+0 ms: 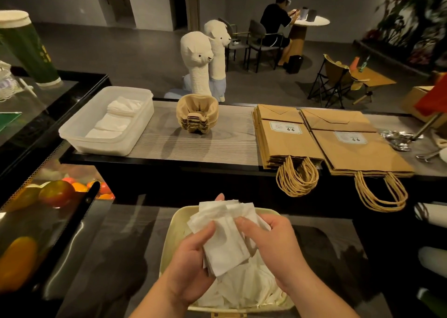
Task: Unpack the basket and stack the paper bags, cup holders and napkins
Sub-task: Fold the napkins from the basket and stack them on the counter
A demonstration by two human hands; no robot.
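— Where were the hands?
— Both were above the basket (pixel 167 245), which sat on the lower dark surface below the tabletop's near edge. The left hand (pixel 191 264) and right hand (pixel 273 247) gripped one bundle of white napkins (pixel 225 242), fingers curled round it. More napkins lay loose in the basket.
— And up on the tabletop (pixel 169 143)?
— A clear tub (pixel 79 129) with folded napkins stood toward the left end. Nested cup holders (pixel 197 114) were at the middle. Two flat stacks of paper bags (pixel 287 136) lay to the right, handles hanging over the near edge.
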